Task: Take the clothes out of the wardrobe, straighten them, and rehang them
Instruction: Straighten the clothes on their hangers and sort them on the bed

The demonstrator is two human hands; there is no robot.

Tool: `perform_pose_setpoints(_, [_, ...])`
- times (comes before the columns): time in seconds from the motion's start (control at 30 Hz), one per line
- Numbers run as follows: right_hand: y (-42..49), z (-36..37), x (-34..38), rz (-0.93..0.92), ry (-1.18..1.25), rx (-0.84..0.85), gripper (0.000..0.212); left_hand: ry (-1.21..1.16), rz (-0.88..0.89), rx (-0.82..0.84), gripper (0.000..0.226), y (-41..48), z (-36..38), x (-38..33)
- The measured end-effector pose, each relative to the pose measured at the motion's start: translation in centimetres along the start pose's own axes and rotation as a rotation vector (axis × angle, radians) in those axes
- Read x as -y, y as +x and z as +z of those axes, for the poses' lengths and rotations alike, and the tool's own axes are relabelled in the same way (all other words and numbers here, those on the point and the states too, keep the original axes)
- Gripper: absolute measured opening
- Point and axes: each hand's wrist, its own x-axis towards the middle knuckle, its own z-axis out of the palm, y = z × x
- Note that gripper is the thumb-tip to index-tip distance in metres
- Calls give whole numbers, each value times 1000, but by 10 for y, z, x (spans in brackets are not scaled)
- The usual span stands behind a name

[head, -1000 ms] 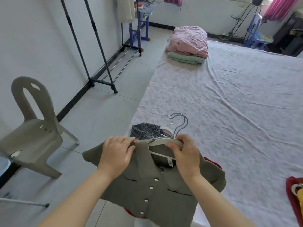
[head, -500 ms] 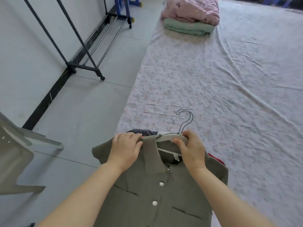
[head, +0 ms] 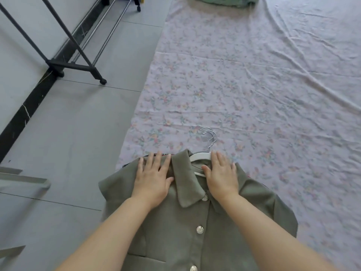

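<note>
I press my left hand (head: 152, 178) and right hand (head: 221, 176), fingers spread flat, on the shirt (head: 175, 231) to smooth its shoulders.

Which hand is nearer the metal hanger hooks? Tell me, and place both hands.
Right. The right hand rests on the white hanger, just below the metal hooks. The left hand lies flat on the shirt's other shoulder, beyond the collar.

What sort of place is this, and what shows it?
Probably a bedroom: a wide floral bedsheet, a wheeled clothes rack by the wall, and folded bedding at the sheet's far end.
</note>
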Motion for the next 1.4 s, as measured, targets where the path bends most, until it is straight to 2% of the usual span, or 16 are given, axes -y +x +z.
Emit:
perform_pose_setpoints(0.13, [-2, -10, -2, -25, 41, 50, 58, 3, 5, 50, 66, 2, -8, -1])
perform_pose_setpoints(0.2, [-13, -24, 1, -53, 69, 18, 57, -11, 0, 54, 63, -5, -23, -3])
perform_pose_setpoints(0.37, [-74, -76, 11, -80, 74, -99, 50, -61, 61, -77, 54, -45, -87, -15])
perform_pose_setpoints(0.57, [-163, -144, 20, -10, 19, -85, 49, -128, 161, -151, 44, -108, -175, -31])
perform_pose_setpoints(0.9, [-327, -215, 13, 204, 84, -271, 46, -107, 447, -155, 46, -219, -251, -90])
perform_pose_setpoints(1.17, [-455, -228, -41, 430, 148, -416, 48, -2, 768, -99, 48, -291, -259, -185])
perform_pose_setpoints(1.4, [-557, -229, -111, 621, 179, -456, 50, 59, 965, -8, 54, -357, -246, -286])
